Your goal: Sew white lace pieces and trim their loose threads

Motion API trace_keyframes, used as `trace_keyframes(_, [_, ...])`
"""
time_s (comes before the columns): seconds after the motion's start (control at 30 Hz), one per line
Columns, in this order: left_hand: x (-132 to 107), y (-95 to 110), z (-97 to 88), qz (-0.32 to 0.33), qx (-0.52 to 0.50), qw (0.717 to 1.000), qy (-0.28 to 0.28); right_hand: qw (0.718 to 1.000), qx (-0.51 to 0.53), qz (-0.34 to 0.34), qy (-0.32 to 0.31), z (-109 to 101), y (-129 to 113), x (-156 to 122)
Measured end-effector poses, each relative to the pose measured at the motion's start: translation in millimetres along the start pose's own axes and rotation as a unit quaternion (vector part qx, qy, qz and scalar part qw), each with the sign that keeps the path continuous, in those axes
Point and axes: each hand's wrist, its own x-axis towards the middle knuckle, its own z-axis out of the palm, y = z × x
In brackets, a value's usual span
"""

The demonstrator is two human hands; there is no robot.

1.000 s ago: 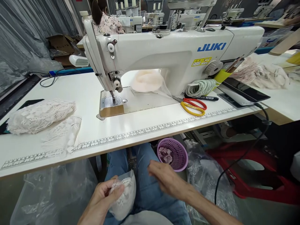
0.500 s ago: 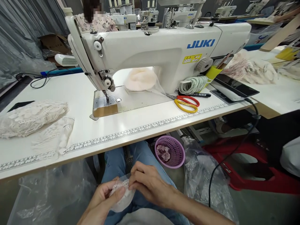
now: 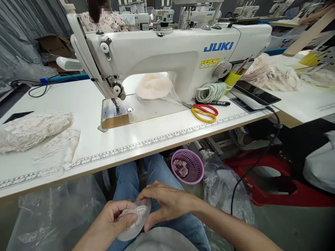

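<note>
Over my lap, my left hand (image 3: 115, 218) pinches a small white lace piece (image 3: 140, 211) with sheer, rounded fabric around it. The thumb presses on the lace from above, and the fingers go out of sight beneath it. My right hand (image 3: 167, 202) is at the other side of the piece, its thumb spread well away from its fingers. Those fingertips touch the sheer upper edge or lie just behind it; I cannot tell which. Beyond the hands, a white sewing machine (image 3: 167, 48) stands on the table (image 3: 157, 134), with pale peach fabric (image 3: 154, 87) under its arm.
Red-and-yellow scissors (image 3: 204, 113) lie near a coil of pale cord (image 3: 211, 92). Crumpled cream lace (image 3: 36, 130) sits at the table's left. Below the table edge are a purple basket (image 3: 192, 167) with scraps, plastic sheeting (image 3: 225, 188) and a red stool (image 3: 282, 191).
My right hand has gone from pinching the lace piece to thumb and fingers spread beside it. The piece has turned slightly in my left hand. The view has shifted a little.
</note>
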Motion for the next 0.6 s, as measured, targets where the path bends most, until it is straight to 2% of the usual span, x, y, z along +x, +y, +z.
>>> trace_keyframes(0.1, [-6.7,-1.3,-5.2,-0.004,-0.014,1.0,0.003,0.979,0.183,0.06,-0.063,6.8,8.7,15.5])
trace_keyframes(0.2, [-10.0,-5.6,-7.9,-0.023,-0.062,0.998,0.007,0.953,0.281,0.086,-0.077,8.3,12.9,15.9])
trace_keyframes(0.3, [-8.5,-9.1,-6.5,-0.034,-0.111,0.993,-0.001,0.947,0.298,0.096,-0.066,7.4,8.1,12.4])
trace_keyframes(0.4, [-5.8,-9.7,-3.2,-0.024,-0.111,0.993,-0.019,0.947,0.296,0.107,-0.058,7.1,3.5,11.6])
trace_keyframes(0.6, [-4.4,-12.6,-2.2,-0.025,-0.02,0.999,0.037,0.934,0.326,0.127,-0.072,6.6,5.6,13.8])
